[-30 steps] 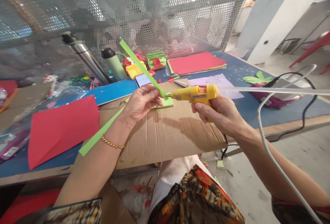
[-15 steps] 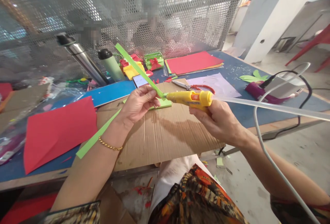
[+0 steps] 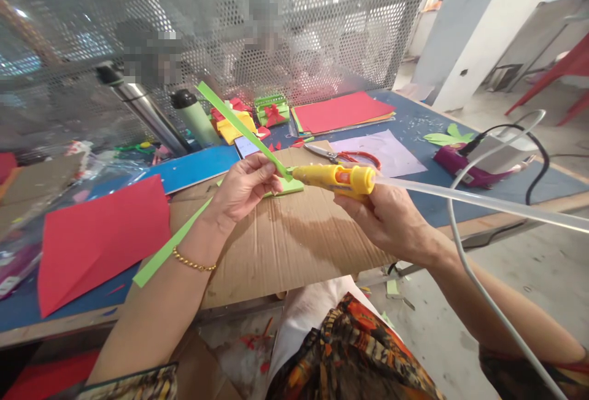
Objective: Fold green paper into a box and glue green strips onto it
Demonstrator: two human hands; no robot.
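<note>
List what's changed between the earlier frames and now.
The right hand has tilted the yellow glue gun: its rear and the clear glue stick swung lower in view, uncovering the scissors' red handles. The camera view shifted slightly too. Nothing grabbed or released. Unchanged: left hand pinching the green strip, nozzle at its lower end, cardboard below.

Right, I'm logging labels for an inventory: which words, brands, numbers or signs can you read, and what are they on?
No text can be read.
Glue gun: print on its side, too small and blurred.
Phone: marks on the screen, too small.
Left purple packet: white label, too blurred.
Right purple packet: small label, too blurred.
</note>
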